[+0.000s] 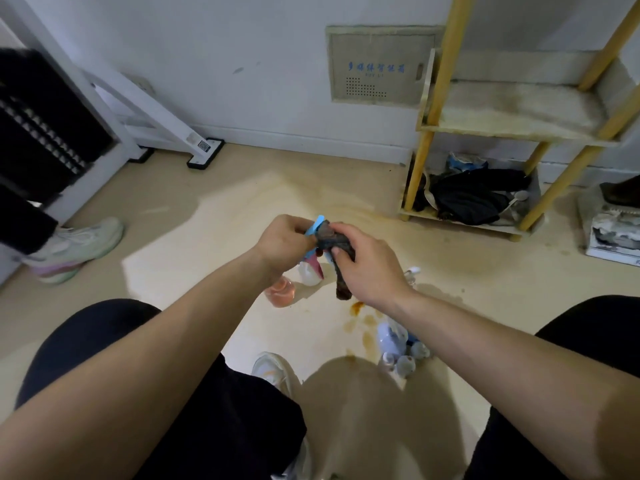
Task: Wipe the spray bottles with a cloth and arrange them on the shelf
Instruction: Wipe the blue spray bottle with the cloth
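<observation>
My left hand (282, 242) grips a spray bottle with a blue trigger head (316, 226) and a pale body with a pink label, held above the floor. My right hand (367, 268) presses a dark cloth (337, 251) against the bottle's head; the cloth's tail hangs down below my fingers. A round bottle of orange-pink liquid (281, 293) stands on the floor just under my left wrist. Several small bottles (398, 344) cluster on the floor under my right forearm. The wooden shelf (502, 131) stands at the right against the wall.
The shelf's bottom level holds dark clothing (474, 195). Brown stains (358, 311) mark the floor near the bottles. Another person's shoe (74, 249) is at the left, by a white frame (166, 129). A box (613, 237) sits at the far right.
</observation>
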Tool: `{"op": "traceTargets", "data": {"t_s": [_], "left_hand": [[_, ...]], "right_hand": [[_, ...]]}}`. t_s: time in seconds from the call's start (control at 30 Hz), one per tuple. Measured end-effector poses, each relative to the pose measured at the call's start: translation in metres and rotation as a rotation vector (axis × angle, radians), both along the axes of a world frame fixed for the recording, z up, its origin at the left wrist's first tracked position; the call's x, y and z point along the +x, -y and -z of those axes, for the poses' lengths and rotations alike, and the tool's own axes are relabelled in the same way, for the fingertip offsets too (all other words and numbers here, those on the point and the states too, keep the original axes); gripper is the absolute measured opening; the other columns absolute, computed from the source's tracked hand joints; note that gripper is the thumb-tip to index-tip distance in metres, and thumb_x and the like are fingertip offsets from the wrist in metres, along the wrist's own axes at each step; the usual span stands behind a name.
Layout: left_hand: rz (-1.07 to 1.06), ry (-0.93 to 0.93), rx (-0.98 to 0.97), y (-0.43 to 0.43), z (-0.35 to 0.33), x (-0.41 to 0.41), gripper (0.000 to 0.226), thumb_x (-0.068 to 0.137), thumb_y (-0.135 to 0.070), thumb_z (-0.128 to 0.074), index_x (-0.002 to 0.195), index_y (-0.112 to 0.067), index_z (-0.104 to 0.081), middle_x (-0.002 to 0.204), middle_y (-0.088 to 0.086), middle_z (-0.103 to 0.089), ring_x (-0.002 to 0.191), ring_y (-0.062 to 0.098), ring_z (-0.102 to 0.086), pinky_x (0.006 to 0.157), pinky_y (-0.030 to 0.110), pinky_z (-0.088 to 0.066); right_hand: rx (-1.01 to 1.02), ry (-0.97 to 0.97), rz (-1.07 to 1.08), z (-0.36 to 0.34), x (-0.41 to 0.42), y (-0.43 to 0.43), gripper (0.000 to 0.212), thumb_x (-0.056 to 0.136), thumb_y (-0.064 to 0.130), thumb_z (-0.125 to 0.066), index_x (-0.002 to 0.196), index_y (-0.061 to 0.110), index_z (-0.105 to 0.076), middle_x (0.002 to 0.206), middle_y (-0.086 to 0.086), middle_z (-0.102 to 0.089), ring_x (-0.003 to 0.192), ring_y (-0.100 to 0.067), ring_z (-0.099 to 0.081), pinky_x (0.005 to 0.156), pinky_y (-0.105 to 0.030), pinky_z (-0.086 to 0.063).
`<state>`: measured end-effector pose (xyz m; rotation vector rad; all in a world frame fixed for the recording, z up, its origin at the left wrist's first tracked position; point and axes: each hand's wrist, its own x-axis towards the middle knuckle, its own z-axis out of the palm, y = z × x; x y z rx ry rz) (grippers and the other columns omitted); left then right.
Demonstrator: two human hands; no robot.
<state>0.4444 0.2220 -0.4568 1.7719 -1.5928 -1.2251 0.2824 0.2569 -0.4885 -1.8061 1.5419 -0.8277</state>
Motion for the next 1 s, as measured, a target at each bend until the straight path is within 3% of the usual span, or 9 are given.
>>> {"op": "traceTargets", "data": {"t_s": [0.13, 0.27, 0.43, 0.53, 0.67, 0.77, 0.8, 0.87, 1.0], "left_hand": [[-0.064, 0.122, -0.058, -0.004, 0.013, 0.018, 0.027, 0.091, 0.002, -0.052, 0.093, -0.013, -0.076, 0.07, 0.006, -0.071, 0.068, 0.022, -0.065, 0.064, 0.028, -0.052], [-0.051, 0.259, -0.048, -0.007, 0.031, 0.034, 0.025, 0.094, -0.001, -0.055, 0.109, -0.012, -0.072, 0.096, 0.005, -0.068, 0.084, 0.025, -0.06, 0.064, 0.027, -0.047], [-0.031, 0.33, 0.038, -0.002, 0.063, 0.053, 0.023, 0.09, 0.0, -0.06, 0.108, -0.006, -0.073, 0.112, 0.006, -0.063, 0.097, 0.025, -0.057, 0.068, 0.031, -0.052], [0.002, 0.371, 0.036, 0.004, 0.094, 0.059, 0.023, 0.09, 0.001, -0.06, 0.108, -0.002, -0.074, 0.133, 0.006, -0.062, 0.134, 0.023, -0.05, 0.071, 0.028, -0.049], [0.072, 0.475, -0.001, 0.017, 0.14, 0.066, 0.023, 0.09, -0.004, -0.061, 0.109, -0.007, -0.075, 0.131, 0.009, -0.062, 0.137, 0.026, -0.045, 0.082, 0.022, -0.039], [0.113, 0.524, -0.055, 0.027, 0.174, 0.073, 0.021, 0.089, -0.007, -0.064, 0.106, -0.009, -0.076, 0.136, 0.002, -0.056, 0.149, 0.017, -0.028, 0.091, 0.023, -0.043], [0.131, 0.546, -0.067, 0.03, 0.182, 0.074, 0.019, 0.089, -0.01, -0.065, 0.105, -0.01, -0.076, 0.132, 0.002, -0.056, 0.15, 0.016, -0.025, 0.097, 0.027, -0.044], [0.181, 0.604, -0.052, 0.034, 0.196, 0.072, 0.017, 0.091, -0.016, -0.066, 0.105, -0.012, -0.075, 0.121, 0.005, -0.061, 0.139, 0.024, -0.04, 0.1, 0.036, -0.047], [0.212, 0.662, -0.058, 0.037, 0.207, 0.064, 0.022, 0.094, -0.012, -0.061, 0.114, -0.008, -0.07, 0.11, 0.012, -0.059, 0.104, 0.03, -0.056, 0.081, 0.038, -0.05]], "right_hand": [[0.149, 0.181, -0.145, 0.0, 0.01, 0.014, 0.036, 0.097, 0.011, -0.054, 0.126, 0.03, -0.064, 0.11, 0.008, -0.072, 0.102, -0.013, -0.067, 0.088, -0.027, -0.054], [0.219, 0.053, -0.157, 0.015, 0.006, 0.029, 0.034, 0.1, 0.007, -0.049, 0.125, 0.024, -0.065, 0.11, 0.006, -0.068, 0.088, -0.005, -0.065, 0.071, -0.005, -0.044], [0.349, -0.235, -0.233, 0.044, 0.009, 0.042, 0.033, 0.096, 0.011, -0.045, 0.113, 0.03, -0.067, 0.099, -0.001, -0.072, 0.084, -0.026, -0.068, 0.08, -0.041, -0.058], [0.405, -0.41, -0.339, 0.064, 0.014, 0.046, 0.036, 0.092, 0.014, -0.045, 0.112, 0.034, -0.067, 0.104, 0.001, -0.071, 0.093, -0.024, -0.065, 0.084, -0.039, -0.056], [0.462, -0.518, -0.367, 0.09, 0.024, 0.049, 0.036, 0.092, 0.017, -0.047, 0.12, 0.032, -0.063, 0.109, 0.0, -0.067, 0.097, -0.026, -0.062, 0.086, -0.039, -0.055], [0.47, -0.538, -0.372, 0.11, 0.032, 0.054, 0.036, 0.093, 0.018, -0.045, 0.124, 0.029, -0.061, 0.115, -0.005, -0.067, 0.098, -0.029, -0.063, 0.086, -0.043, -0.055], [0.472, -0.536, -0.372, 0.115, 0.034, 0.055, 0.035, 0.094, 0.018, -0.045, 0.123, 0.029, -0.061, 0.114, -0.005, -0.067, 0.097, -0.03, -0.062, 0.086, -0.043, -0.055], [0.477, -0.518, -0.363, 0.125, 0.036, 0.059, 0.033, 0.095, 0.019, -0.044, 0.12, 0.03, -0.061, 0.113, -0.005, -0.067, 0.096, -0.03, -0.062, 0.085, -0.043, -0.055], [0.477, -0.475, -0.335, 0.136, 0.036, 0.065, 0.036, 0.096, 0.02, -0.044, 0.124, 0.035, -0.061, 0.115, -0.003, -0.067, 0.098, -0.03, -0.062, 0.086, -0.042, -0.055]]}}
